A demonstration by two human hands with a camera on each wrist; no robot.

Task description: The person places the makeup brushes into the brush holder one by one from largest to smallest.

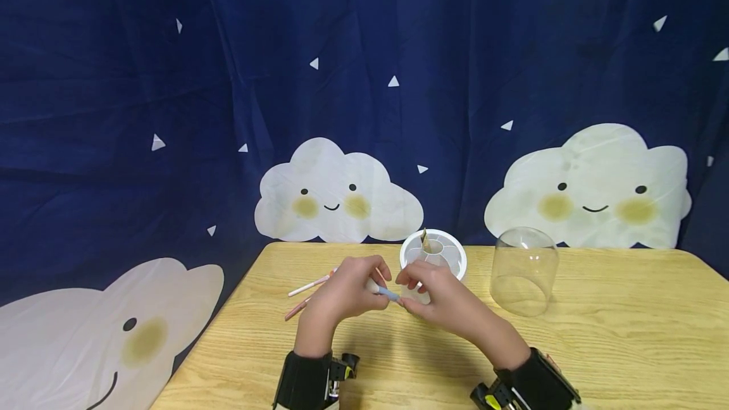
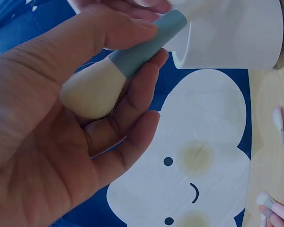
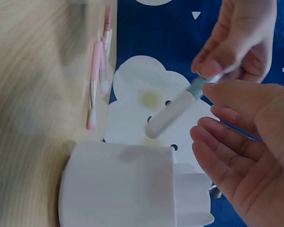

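Observation:
My left hand (image 1: 357, 285) pinches a makeup brush (image 2: 146, 45) between thumb and fingers. Its fluffy cream bristles lie toward the palm, and in the left wrist view a light blue part points away. The right wrist view shows a white handle (image 3: 170, 113) beyond the blue. Beside it my right hand (image 1: 441, 293) has its fingers loosely bent and apart, the thumb tip right at the blue part. Behind the hands stands a white round holder (image 1: 462, 264) with compartments, partly hidden by the right hand. A gold-toned item (image 1: 424, 240) sticks up from it.
Several slim pink and white brushes (image 3: 95, 61) lie on the wooden table (image 1: 615, 328), left of the hands. Right of the holder is a clear dome-like cover (image 1: 524, 271). A dark blue cloth (image 1: 364, 106) with clouds hangs behind the table.

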